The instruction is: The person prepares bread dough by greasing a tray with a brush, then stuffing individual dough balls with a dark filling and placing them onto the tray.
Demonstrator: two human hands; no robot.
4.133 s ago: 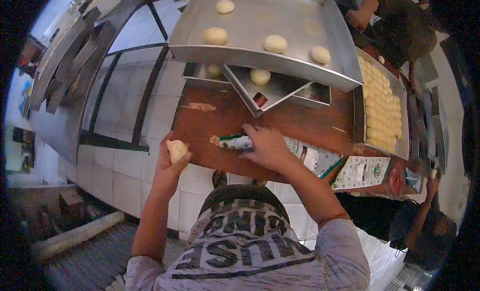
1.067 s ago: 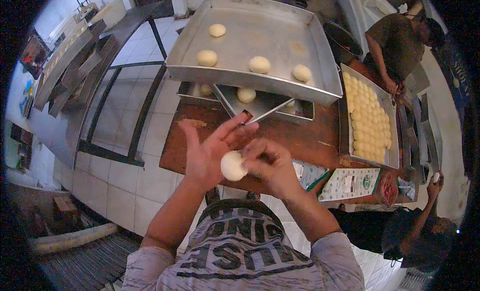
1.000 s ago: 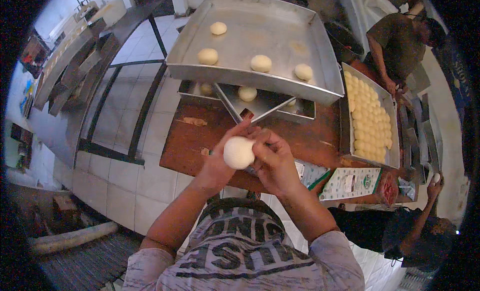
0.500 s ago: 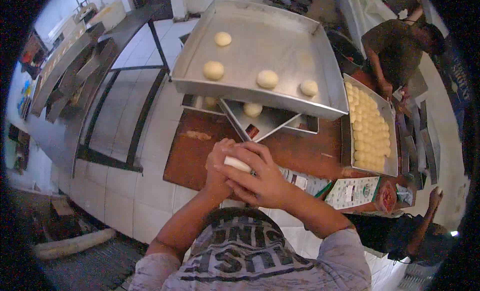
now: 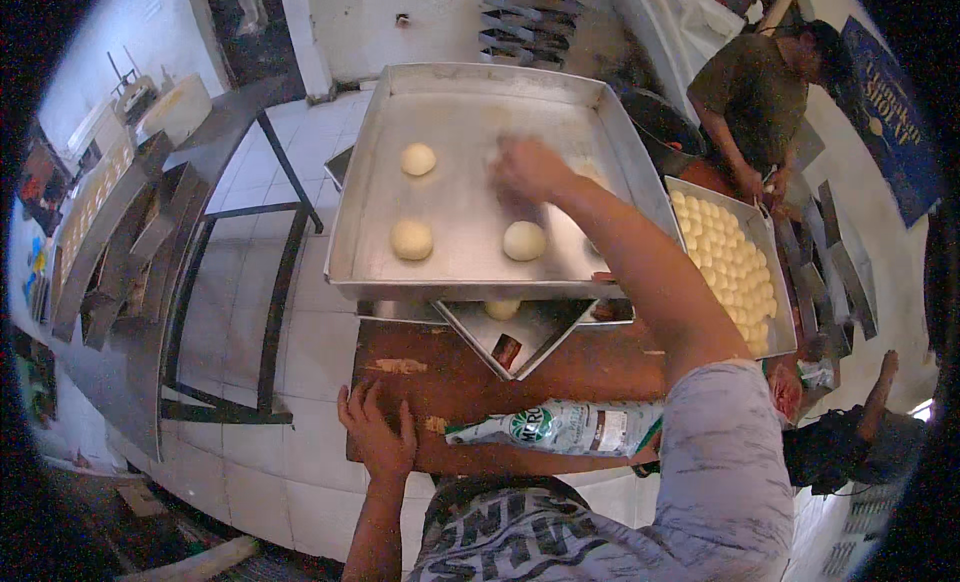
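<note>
My right hand is over the middle of a large square metal tray. Motion smears its fingers, so I cannot make out whether dough is in them. Pale round dough balls lie in the tray: one at the left, another at the near left, and a third just nearer than my right hand. My right forearm covers the tray's right part. Near the table's front left edge, my left hand is open with fingers spread and holds nothing.
Beneath the tray, more metal trays are stacked crosswise on the brown table. A green and white packet lies along the front edge. At right sits a tray of several dough balls, beside a co-worker. Another person is at lower right.
My hands were together around a piece of white dough and have parted. The right reached forward over the tray; the left dropped back to the left. The view has tilted up slightly.
</note>
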